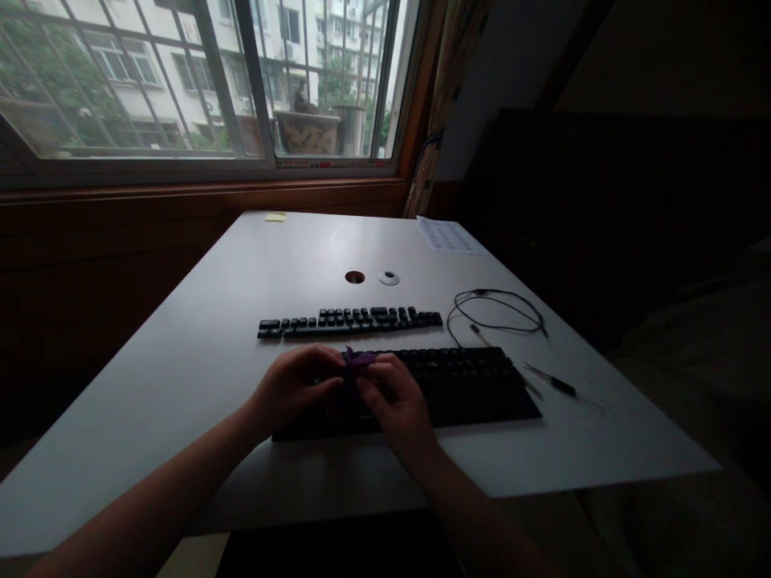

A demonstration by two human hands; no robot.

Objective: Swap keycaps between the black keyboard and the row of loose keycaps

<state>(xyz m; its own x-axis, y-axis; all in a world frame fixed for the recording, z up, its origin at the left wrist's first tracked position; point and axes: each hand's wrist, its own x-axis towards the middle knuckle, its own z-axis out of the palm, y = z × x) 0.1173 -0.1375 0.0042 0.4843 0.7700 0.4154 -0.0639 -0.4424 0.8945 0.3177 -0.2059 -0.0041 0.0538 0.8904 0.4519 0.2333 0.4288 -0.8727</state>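
Observation:
Above a black keyboard [482,393] near the front of the table, both of my hands pinch a small purple cloth [357,359]. My left hand [301,377] has thumb and fingertips closed at the cloth's left side. From the right, my right hand [397,393] grips it with bent fingers. Whether a small part is wrapped inside the cloth cannot be seen. My hands cover the keyboard's left half. Behind the keyboard lie loose black keycaps [361,321], set out in rows.
To the right lie a coiled black cable [499,309], a small brush-like tool [480,333] and a tool with a dark handle [563,386]. Further back are a cable hole [355,277], its white cover [389,278], a printed sheet [449,235] and a yellow note [275,217].

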